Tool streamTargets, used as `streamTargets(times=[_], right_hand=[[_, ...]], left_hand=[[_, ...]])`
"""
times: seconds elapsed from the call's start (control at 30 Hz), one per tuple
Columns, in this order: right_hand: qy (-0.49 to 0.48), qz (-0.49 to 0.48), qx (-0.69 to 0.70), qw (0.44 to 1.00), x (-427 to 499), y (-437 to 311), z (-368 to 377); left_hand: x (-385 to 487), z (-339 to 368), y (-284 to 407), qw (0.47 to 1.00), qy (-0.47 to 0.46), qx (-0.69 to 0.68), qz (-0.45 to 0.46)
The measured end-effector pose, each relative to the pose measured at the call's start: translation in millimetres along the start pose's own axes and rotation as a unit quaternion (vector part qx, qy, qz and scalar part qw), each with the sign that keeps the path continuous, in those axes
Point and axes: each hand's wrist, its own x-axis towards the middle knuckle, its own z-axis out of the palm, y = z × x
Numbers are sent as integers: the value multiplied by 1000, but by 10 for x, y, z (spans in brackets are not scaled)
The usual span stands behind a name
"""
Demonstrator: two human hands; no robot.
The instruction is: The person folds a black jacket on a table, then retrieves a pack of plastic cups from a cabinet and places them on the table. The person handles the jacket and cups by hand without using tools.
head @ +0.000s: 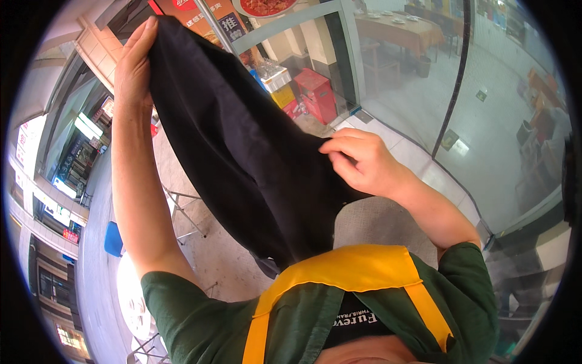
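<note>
A large piece of black cloth [236, 136] hangs in folds in front of me, stretched between my two hands. High at the upper left, my left hand [136, 68] pinches its top edge between thumb and fingers. Lower and to the right, my right hand [363, 159] grips another edge with thumb and forefinger. The cloth's lower part falls close to my yellow apron [345, 268], which lies over a green short-sleeved shirt [200, 314]. Its bottom end is partly hidden behind the apron.
Glass panels [409, 100] stand at the right, with a covered table [395, 27] behind them. A metal door handle [213, 22], stacked boxes [277, 84] and a red crate [317, 95] are ahead. To the left are a blue chair [112, 239] and a round white table [132, 300].
</note>
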Motion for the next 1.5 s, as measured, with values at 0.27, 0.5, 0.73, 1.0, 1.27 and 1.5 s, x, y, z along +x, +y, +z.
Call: streamTargets(times=[0.27,0.5,0.73,1.0,1.27,1.5], right_hand=[[14,-9,183,983,192,-120,394],[49,105,90,989,329,45,255],[10,241,119,963,508,518,-176],[-44,201,-52,977,480,426,-314],[-48,112,-274,954,325,389,-360],[-38,108,-327,938,58,562,-345]], left_hand=[[180,76,-69,997,-26,76,-4],[-112,-298,-232,993,-51,99,-45],[-716,-747,-699,970,-150,105,-160],[-890,-777,-985,854,-154,444,-225],[-867,-460,-1026,820,-120,555,72],[-965,-243,-1441,884,-97,457,-8]])
